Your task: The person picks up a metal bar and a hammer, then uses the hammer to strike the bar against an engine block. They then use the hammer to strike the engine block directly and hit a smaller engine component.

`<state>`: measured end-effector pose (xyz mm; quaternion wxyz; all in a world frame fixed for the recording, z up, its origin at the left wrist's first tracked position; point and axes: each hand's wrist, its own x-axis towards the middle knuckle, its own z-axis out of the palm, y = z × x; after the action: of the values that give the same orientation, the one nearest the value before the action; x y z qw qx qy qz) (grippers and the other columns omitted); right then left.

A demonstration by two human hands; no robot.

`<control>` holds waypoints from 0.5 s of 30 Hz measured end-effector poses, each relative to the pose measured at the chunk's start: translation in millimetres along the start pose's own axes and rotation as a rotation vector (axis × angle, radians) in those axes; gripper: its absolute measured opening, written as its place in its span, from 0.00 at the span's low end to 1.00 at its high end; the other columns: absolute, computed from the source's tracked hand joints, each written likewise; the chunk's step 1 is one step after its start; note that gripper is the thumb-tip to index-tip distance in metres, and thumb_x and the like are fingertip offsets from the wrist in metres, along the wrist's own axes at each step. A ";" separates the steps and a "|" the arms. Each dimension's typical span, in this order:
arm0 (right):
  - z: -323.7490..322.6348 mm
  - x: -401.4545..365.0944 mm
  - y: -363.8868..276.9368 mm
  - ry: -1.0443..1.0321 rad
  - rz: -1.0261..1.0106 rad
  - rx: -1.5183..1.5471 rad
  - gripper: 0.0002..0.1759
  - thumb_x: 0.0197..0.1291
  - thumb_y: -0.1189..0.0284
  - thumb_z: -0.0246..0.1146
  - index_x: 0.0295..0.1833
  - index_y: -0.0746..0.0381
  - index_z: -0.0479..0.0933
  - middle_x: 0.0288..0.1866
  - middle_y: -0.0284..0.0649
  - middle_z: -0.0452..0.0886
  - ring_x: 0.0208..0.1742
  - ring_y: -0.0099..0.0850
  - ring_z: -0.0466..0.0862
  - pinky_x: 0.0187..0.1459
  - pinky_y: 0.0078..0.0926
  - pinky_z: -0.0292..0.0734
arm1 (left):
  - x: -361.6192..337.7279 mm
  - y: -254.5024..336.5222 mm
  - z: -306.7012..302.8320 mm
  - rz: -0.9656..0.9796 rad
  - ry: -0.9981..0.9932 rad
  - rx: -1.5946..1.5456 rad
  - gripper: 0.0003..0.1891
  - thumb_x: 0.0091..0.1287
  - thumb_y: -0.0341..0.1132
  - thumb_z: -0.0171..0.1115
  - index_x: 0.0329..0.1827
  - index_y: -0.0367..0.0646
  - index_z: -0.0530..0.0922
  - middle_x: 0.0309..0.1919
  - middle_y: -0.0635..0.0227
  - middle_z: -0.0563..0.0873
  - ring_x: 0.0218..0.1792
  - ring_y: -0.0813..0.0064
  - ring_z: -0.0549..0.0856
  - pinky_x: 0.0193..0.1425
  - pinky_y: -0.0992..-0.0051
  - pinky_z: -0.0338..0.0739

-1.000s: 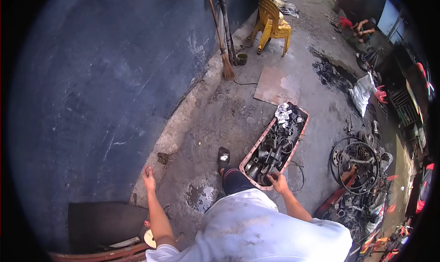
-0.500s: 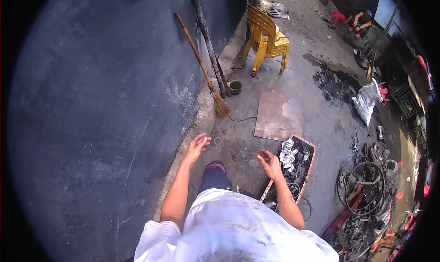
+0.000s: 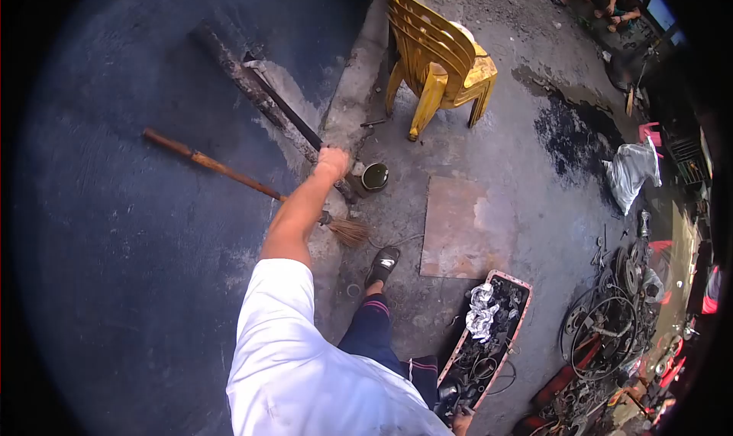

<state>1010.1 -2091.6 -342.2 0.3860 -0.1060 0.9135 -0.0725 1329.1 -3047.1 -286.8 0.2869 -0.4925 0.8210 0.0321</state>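
Observation:
My left hand (image 3: 334, 161) reaches forward to the wall and is closed on the lower part of a dark bar (image 3: 286, 109). The bar leans beside a thick, rough pole (image 3: 243, 81). A stick broom (image 3: 229, 172) with a wooden handle leans to the left of my forearm, its bristles on the floor. Just right of my left hand stands a small bucket (image 3: 375, 176) with dark contents. My right hand (image 3: 462, 422) is low at the bottom edge, near the end of a long metal pan (image 3: 504, 344); its fingers are mostly hidden.
Crumpled foil and dark metal parts lie in the pan. A flat brown sheet (image 3: 466, 226) is on the floor. Stacked yellow chairs (image 3: 439, 54) stand ahead. Scrap metal (image 3: 611, 314) and a white sack (image 3: 630, 172) are to the right. People (image 3: 618, 10) crouch at the far right.
My left hand has moved forward and closed on the dark bar. My right hand has dropped back to the bottom edge. The view has shifted, and my foot now shows ahead.

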 end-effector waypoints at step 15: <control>-86.1 -43.8 -84.2 -0.032 0.217 0.375 0.23 0.70 0.65 0.65 0.64 0.65 0.73 0.47 0.49 0.88 0.43 0.33 0.89 0.38 0.33 0.85 | 179.0 -211.4 7.9 -0.157 -0.109 0.642 0.21 0.78 0.39 0.48 0.73 0.62 0.71 0.60 0.67 0.84 0.69 0.66 0.75 0.72 0.46 0.59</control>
<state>989.4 -2157.8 -234.4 0.4188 0.0654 0.8840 -0.1973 1444.8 -3294.3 -334.8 0.4726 -0.4362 0.7322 -0.2242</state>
